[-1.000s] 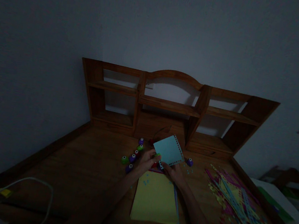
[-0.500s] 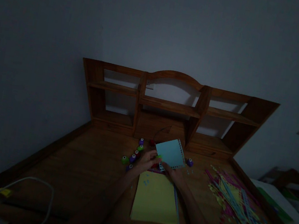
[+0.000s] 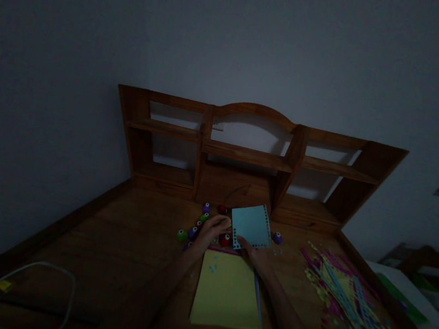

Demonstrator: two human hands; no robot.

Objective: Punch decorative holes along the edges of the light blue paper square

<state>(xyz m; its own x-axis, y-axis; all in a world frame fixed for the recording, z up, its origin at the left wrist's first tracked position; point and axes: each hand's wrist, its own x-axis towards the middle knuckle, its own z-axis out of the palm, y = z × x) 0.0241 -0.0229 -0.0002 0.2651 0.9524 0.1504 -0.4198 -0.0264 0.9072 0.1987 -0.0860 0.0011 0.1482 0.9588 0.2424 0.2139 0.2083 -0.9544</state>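
Note:
My right hand point(image 3: 254, 254) pinches the lower edge of a light blue sheet of paper point(image 3: 251, 225), its thumb on top. Rows of small punched holes run along the sheet's left, right and lower edges. Just left of the sheet, my left hand point(image 3: 209, 233) curls round a small green craft punch point(image 3: 228, 224), mostly hidden by the fingers. A red craft punch point(image 3: 225, 240) sits between my two hands. Below them lies a stack of paper with a yellow sheet point(image 3: 228, 292) on top and a few blue paper bits on it.
Several purple, green and red punches, including a green one point(image 3: 181, 235), stand left of my left hand. A purple punch point(image 3: 278, 238) is right of the sheet. Coloured paper strips point(image 3: 339, 289) are heaped at the right. A wooden shelf point(image 3: 249, 155) borders the back; a white cable point(image 3: 73, 285) hangs front left.
My left hand has drawn left with the green punch, off the blue sheet's lower left corner. The sheet's holed left edge and the red punch now show. My right hand stays on the sheet.

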